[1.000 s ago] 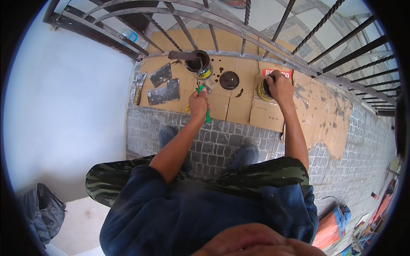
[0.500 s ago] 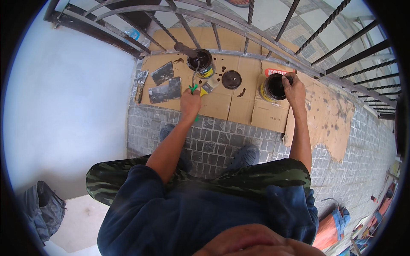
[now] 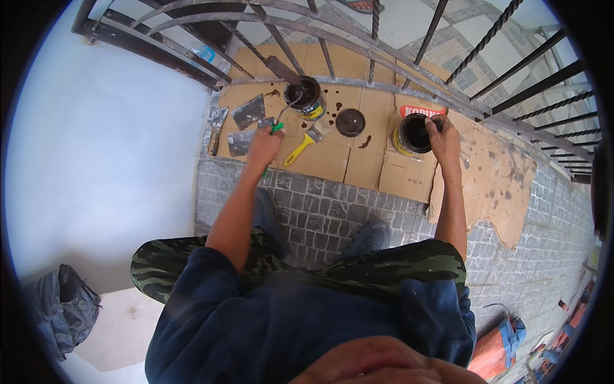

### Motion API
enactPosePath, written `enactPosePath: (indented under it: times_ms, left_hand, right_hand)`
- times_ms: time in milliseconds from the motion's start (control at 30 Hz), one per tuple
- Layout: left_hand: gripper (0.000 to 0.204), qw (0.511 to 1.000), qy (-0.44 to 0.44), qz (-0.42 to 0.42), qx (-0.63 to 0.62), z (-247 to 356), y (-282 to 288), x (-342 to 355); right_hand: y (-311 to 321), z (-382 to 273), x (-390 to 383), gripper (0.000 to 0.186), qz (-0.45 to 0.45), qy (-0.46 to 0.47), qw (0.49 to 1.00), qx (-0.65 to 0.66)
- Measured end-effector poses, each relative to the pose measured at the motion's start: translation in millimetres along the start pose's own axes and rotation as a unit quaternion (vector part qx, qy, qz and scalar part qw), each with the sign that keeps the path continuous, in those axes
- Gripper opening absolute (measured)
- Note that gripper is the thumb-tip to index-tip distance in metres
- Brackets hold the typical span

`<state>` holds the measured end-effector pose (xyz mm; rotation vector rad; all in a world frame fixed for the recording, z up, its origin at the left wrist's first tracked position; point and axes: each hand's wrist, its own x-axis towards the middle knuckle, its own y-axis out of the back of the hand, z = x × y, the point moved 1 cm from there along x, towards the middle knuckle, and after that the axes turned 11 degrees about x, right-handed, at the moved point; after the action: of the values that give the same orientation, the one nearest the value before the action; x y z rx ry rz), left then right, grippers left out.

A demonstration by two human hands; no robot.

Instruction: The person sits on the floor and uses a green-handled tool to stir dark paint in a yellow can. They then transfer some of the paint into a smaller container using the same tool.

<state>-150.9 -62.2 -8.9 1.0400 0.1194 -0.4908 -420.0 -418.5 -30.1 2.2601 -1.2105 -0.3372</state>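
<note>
My left hand (image 3: 263,148) is closed around the green handle of a paint roller (image 3: 282,70). Its brown-stained sleeve lies across the far rim of an open paint can (image 3: 312,113) filled with dark brown paint, and its wire frame crosses the can's mouth. A second open can (image 3: 399,142), dark inside, stands farther right; my right hand (image 3: 446,142) pinches its right rim, fingers outside. A yellow-handled paintbrush (image 3: 298,151) lies beside my left hand. Between the cans is a round, paint-coated lid (image 3: 350,121).
Flattened cardboard (image 3: 366,162), spotted with paint, covers part of the grey block paving (image 3: 307,221). Stained flat pieces (image 3: 248,112) and a putty knife (image 3: 216,131) lie left. A metal railing (image 3: 377,82) runs along the far side; a white wall (image 3: 109,160) stands left.
My left hand has shifted left with the roller handle, uncovering the paintbrush's yellow handle. My right hand stays at the right can's rim.
</note>
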Motion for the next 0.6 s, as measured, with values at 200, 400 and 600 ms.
enactPosePath:
  times_ms: [200, 400, 600]
  left_hand:
    - [0.032, 1.000, -0.005, 0.007, 0.015, 1.2, 6.4, -1.1]
    - [0.033, 0.995, -0.048, 0.041, 0.078, -13.9, 0.8, 11.2]
    - [0.039, 0.981, -0.057, 0.070, 0.169, -13.4, -5.2, 2.6]
  right_hand:
    - [-1.1, 1.4, -1.4, 0.027, 0.004, -0.008, 1.000, -0.006]
    - [3.3, 0.5, -3.3, 0.025, 0.012, -0.001, 1.000, -0.008]
    - [3.6, 0.9, -4.0, 0.027, -0.002, 0.003, 0.999, -0.041]
